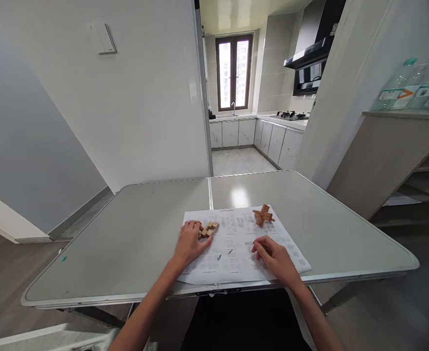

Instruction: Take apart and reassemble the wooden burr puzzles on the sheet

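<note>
My left hand [189,241] rests on a white printed instruction sheet [236,251] and touches a small cluster of pale wooden puzzle blocks [209,228] with its fingertips. My right hand [275,257] lies on the same sheet with its fingers curled loosely and nothing visible in them. An assembled brown wooden burr puzzle [263,215] stands on the sheet's far right part, beyond my right hand and apart from it.
The sheet lies on a grey folding table [126,243] with a metal rim. A wooden shelf unit [390,161] with plastic water bottles [412,87] stands to the right. Past the table, a doorway opens into a kitchen [251,131].
</note>
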`<control>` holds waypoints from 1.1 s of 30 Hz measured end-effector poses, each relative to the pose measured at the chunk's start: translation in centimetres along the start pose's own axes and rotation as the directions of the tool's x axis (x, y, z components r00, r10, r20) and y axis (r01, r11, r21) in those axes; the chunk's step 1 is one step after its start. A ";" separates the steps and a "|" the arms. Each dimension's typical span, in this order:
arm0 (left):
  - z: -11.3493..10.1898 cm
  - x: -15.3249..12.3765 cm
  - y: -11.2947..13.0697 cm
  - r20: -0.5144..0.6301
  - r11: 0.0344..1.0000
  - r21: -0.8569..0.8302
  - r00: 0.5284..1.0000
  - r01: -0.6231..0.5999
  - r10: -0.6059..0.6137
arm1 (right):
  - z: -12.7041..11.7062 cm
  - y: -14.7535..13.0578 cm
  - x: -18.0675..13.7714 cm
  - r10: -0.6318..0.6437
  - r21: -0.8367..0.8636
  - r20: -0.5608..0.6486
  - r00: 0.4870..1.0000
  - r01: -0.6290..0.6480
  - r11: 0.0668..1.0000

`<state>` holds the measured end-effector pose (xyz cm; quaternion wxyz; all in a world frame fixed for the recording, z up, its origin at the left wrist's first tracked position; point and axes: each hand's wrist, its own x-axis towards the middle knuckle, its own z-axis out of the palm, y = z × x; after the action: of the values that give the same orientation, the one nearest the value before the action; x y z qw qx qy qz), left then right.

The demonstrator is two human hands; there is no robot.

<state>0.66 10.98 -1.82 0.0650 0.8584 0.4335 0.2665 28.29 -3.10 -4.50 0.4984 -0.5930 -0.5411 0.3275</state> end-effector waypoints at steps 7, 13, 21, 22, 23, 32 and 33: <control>-0.6 -2.1 1.9 0.124 0.985 -0.157 0.988 -0.071 0.091 | 0.1 0.1 0.0 0.003 -0.012 -0.001 1.000 -0.003 1.000; -2.3 -3.6 0.8 0.084 0.993 -0.117 0.996 0.005 0.005 | 0.2 0.0 0.2 -0.003 -0.028 0.031 1.000 0.004 1.000; -2.5 -4.3 0.3 0.107 0.974 -0.213 0.992 0.081 -0.059 | 2.8 -2.1 2.3 -0.114 -0.269 0.190 0.975 0.163 0.949; -2.6 -4.4 0.5 0.110 0.968 -0.236 0.992 0.083 -0.058 | 3.4 -2.6 2.6 -0.120 -0.305 0.206 0.971 0.180 0.935; -2.7 -4.6 0.6 0.105 0.963 -0.256 0.993 0.081 -0.055 | 4.0 -3.1 2.9 -0.113 -0.348 0.221 0.969 0.187 0.918; -4.6 -7.6 3.5 0.029 0.863 -0.473 0.982 0.177 -0.186 | 7.7 -6.1 4.7 0.062 -0.617 0.229 0.971 0.096 0.781; -4.6 -7.8 3.8 0.035 0.820 -0.533 0.974 0.207 -0.224 | 7.7 -6.2 4.6 0.068 -0.625 0.221 0.973 0.088 0.775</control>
<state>-2.79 1.99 0.22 0.3241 0.7478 0.4374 0.3800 20.13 2.64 -0.19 0.2059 -0.6804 -0.6768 0.1912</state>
